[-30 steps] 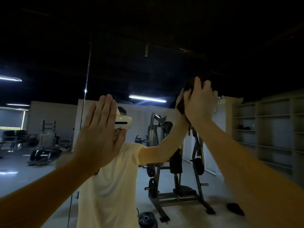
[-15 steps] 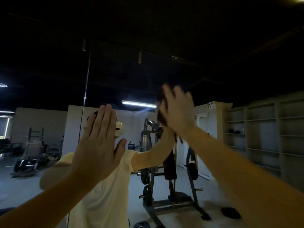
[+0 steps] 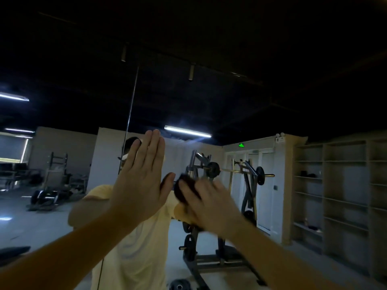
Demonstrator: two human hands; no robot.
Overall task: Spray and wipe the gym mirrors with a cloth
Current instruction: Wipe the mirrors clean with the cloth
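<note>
The dark cloth (image 3: 183, 188) is lying against the mirror (image 3: 240, 97) under the fingertips of the right hand (image 3: 211, 206), which is pressing it to the glass. Those fingers are blurring, but appear straight and slightly spread. Just beside the cloth, the left hand (image 3: 140, 185) is resting flat on the mirror, fingers pressed together and pointing up, thumb reaching toward the cloth. Past the fingertips, a weight machine (image 3: 249, 181) is reflecting.

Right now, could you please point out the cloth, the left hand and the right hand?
cloth (image 3: 189, 179): head view, its dark upper part above the fingers.
left hand (image 3: 140, 185): head view, back of the hand.
right hand (image 3: 211, 204): head view, back of the blurred hand.
</note>
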